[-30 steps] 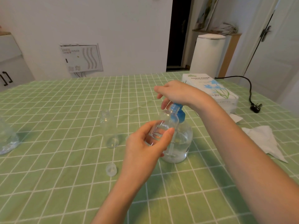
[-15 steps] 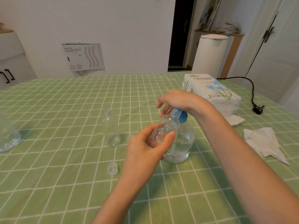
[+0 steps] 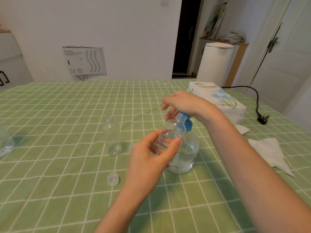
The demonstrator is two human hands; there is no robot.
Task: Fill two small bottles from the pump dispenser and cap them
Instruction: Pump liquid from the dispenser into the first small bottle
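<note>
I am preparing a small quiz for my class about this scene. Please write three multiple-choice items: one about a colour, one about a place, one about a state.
1. What colour is the pump head of the dispenser?
A. red
B. black
C. blue

2. Where does the loose cap lie?
A. on the tablecloth, nearer the camera than the standing bottle
B. on the pump head
C. on the floor

3. What is the left hand doing?
A. lying flat on the tablecloth
B. holding a small bottle up at the pump's spout
C. hanging idle

Key:
1 C: the head under the right hand is plainly blue.
2 A: the cap rests on the cloth in front of the uncapped bottle.
3 B: its thumb and fingers curl round the clear bottle.
</note>
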